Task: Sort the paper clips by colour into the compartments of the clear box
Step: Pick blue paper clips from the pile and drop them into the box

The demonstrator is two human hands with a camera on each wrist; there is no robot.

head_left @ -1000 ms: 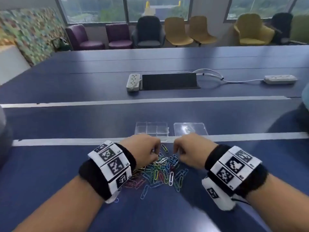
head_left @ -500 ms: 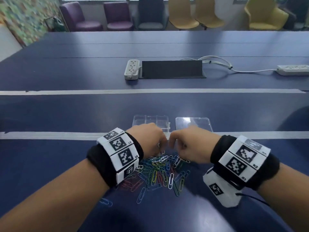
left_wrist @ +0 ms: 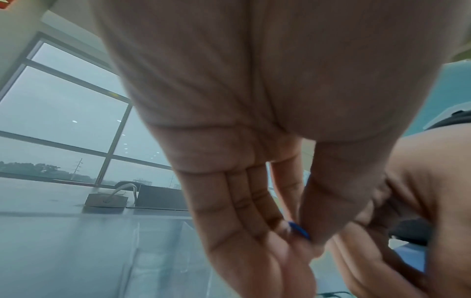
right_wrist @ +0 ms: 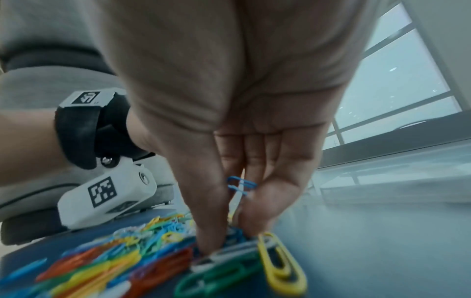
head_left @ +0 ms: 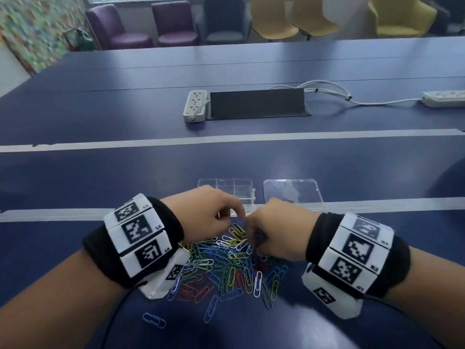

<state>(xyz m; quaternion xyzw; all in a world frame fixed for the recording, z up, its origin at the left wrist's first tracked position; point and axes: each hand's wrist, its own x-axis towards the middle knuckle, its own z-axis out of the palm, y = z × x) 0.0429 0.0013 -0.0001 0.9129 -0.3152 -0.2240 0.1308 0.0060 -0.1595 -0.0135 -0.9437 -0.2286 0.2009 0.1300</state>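
Observation:
A pile of coloured paper clips (head_left: 226, 265) lies on the blue table between my wrists. Behind it stands the clear compartment box (head_left: 234, 188), its near left part hidden by my left hand (head_left: 239, 217). In the left wrist view the thumb and forefinger of that hand pinch a blue clip (left_wrist: 299, 229) close to the box wall (left_wrist: 158, 242). My right hand (head_left: 251, 239) dips its fingertips into the far edge of the pile and holds blue clips (right_wrist: 241, 184) between its curled fingers. A yellow clip (right_wrist: 280, 264) and a green clip (right_wrist: 216, 276) lie just under it.
The box's clear lid (head_left: 293, 193) lies flat to the right of the box. Two blue clips (head_left: 153, 319) lie apart at the near left. Farther back are a power strip (head_left: 195, 105), a black cable flap (head_left: 256, 103), a second strip (head_left: 445, 98) and white tape lines (head_left: 226, 139).
Both hands have drawn together over the far edge of the pile, the left one rising toward the box. The head view has tilted downward.

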